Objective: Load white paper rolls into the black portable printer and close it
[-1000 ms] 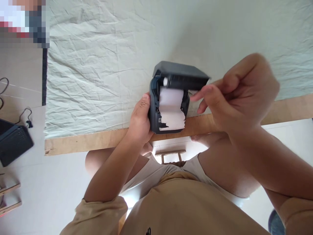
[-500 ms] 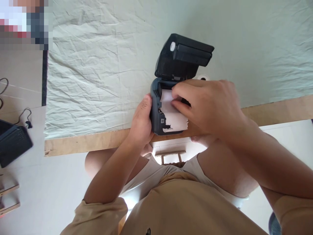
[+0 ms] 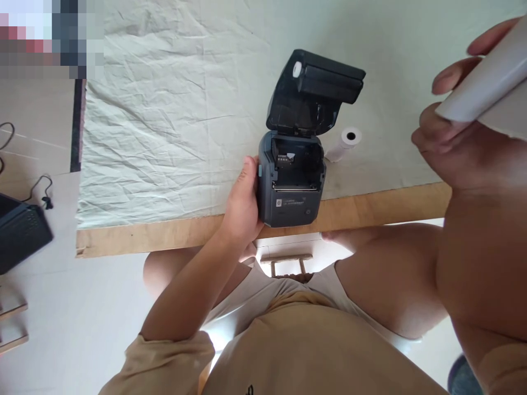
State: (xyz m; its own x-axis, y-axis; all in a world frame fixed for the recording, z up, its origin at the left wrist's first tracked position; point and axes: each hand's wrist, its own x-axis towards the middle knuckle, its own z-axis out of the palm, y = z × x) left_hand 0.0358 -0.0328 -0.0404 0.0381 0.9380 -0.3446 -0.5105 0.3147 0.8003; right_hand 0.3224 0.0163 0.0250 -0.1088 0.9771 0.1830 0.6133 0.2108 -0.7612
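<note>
A dark grey portable label printer [image 3: 294, 203] sits at the table's front edge, its black lid [image 3: 315, 90] swung up and its paper bay bare inside. My left hand [image 3: 242, 200] grips the printer's left side, thumb along the casing. Far to the right, my right hand [image 3: 448, 120] is closed around a white paper roll [image 3: 488, 77], partly cut off by the frame edge. Another, smaller white paper roll [image 3: 343, 144] lies on the cloth just right of the printer.
A pale green wrinkled cloth [image 3: 173, 120] covers the table, with a wooden edge strip [image 3: 164, 236] along the front. On the floor at left are a black box-like object [image 3: 24, 233] and a cord [image 3: 45, 189]. A wooden stool-like frame [image 3: 288, 259] shows below the table.
My right hand has lifted the paper roll out of the printer's bay and carried it far right. The smaller roll is now uncovered. My left hand stays on the printer.
</note>
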